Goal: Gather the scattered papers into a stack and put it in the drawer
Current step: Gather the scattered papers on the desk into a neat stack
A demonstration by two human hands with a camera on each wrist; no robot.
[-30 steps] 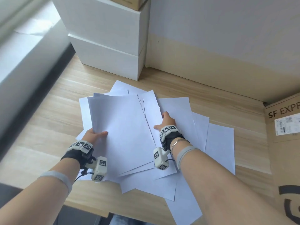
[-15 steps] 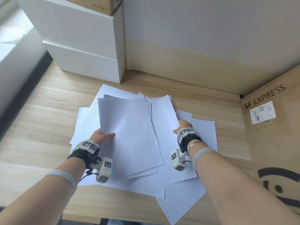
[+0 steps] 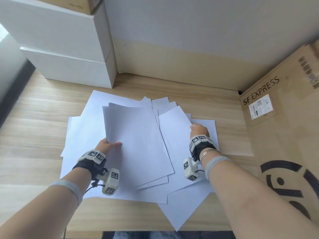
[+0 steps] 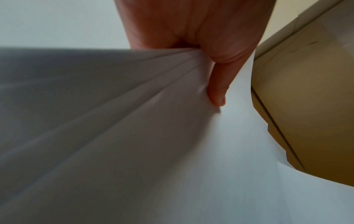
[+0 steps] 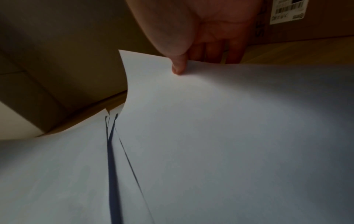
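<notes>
Several white paper sheets (image 3: pixel 96 128) lie fanned out on the wooden desk (image 3: pixel 34 118). My left hand (image 3: pixel 107 146) pinches the left edge of a small raised stack of sheets (image 3: pixel 138 144), thumb on top; in the left wrist view the thumb (image 4: pixel 216 91) presses on the stack (image 4: pixel 134 121). My right hand (image 3: pixel 198 130) pinches the right edge of a sheet (image 3: pixel 176 128) to the stack's right, its thumb (image 5: pixel 178 66) on top of that sheet (image 5: pixel 229 121) and fingers underneath. No drawer is in view.
Two stacked white boxes (image 3: pixel 69 54) stand at the back left with a brown carton on top. A large SF EXPRESS cardboard box (image 3: pixel 284 135) stands close on the right. A wall runs along the back. One sheet (image 3: pixel 183 209) overhangs the desk's front edge.
My right hand has moved right, from the middle of the pile to the right-hand sheets, and taken hold of a sheet's edge. My left hand keeps its grip on the stack.
</notes>
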